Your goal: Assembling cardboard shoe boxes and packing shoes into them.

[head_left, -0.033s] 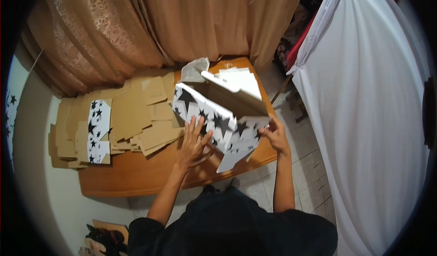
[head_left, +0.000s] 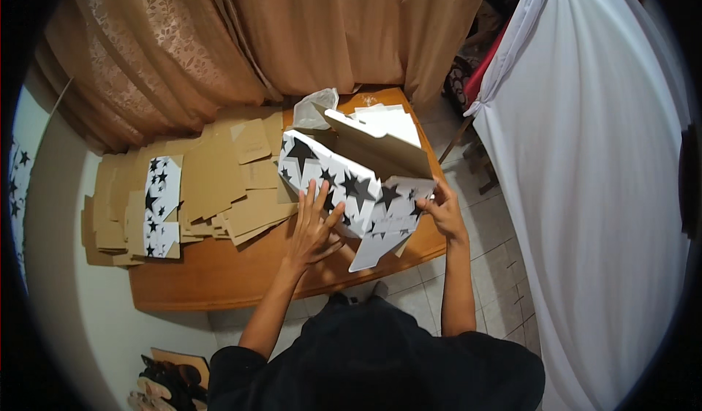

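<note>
Far left, at the table's edge: a spread of flat brown cardboard blanks [head_left: 212, 184], overlapping in loose layers, with one star-printed flat sheet [head_left: 161, 206] lying on top, white with black stars. All resting on a wooden table [head_left: 219, 279] with a rounded near edge. Behind, tan curtains [head_left: 241, 38] hanging down to the tabletop.

Toward the middle: left hand [head_left: 313, 224], fingers spread wide and flat, palm pressed against the near side of a half-folded star-printed box [head_left: 344, 181]. Box on the right half of the table, white with black stars outside, plain brown inside, lid flap raised and tilted away. Crumpled white plastic bag [head_left: 314, 107] just behind the box, near the curtain, with white sheets [head_left: 391, 122] beside it.

Further right: right hand [head_left: 442, 210] at the box's right end, fingers curled and pinching a loose end flap [head_left: 398, 210] over the table's edge. Another white flap hanging below, between both hands.

Far right: large white cloth [head_left: 585, 191] draped down to the tiled floor [head_left: 497, 265].
</note>
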